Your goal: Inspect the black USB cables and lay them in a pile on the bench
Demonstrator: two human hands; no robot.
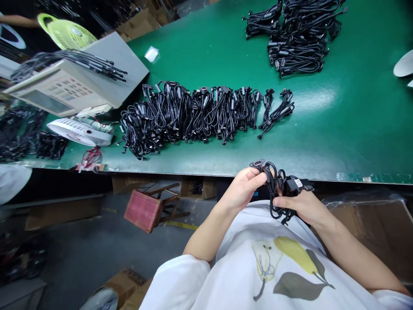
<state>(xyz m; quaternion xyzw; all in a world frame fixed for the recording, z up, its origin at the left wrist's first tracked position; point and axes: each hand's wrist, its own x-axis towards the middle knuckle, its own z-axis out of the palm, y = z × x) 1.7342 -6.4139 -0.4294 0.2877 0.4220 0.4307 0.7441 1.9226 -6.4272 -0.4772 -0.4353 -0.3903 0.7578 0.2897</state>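
Just off the front edge of the green table, both my hands grip black cables. My left hand (248,186) is closed, its thumb and fingers pinching one coiled cable (270,174) near a flat connector (257,163). My right hand (298,206) is wrapped round a bunch of coiled cables (290,186) with a white label among them. The loops hang down between the two hands, so the border between the bunches is hard to make out. Beyond my hands, a long row of coiled black cables (193,112) lies on the table, with two separate coils (279,110) at its right end.
More cable bundles (297,38) lie at the back of the green table (348,142). At left stand a beige instrument (74,90) with cables on top, a white fan (80,131) and a green fan (67,32). A red stool (143,211) and cardboard boxes are below.
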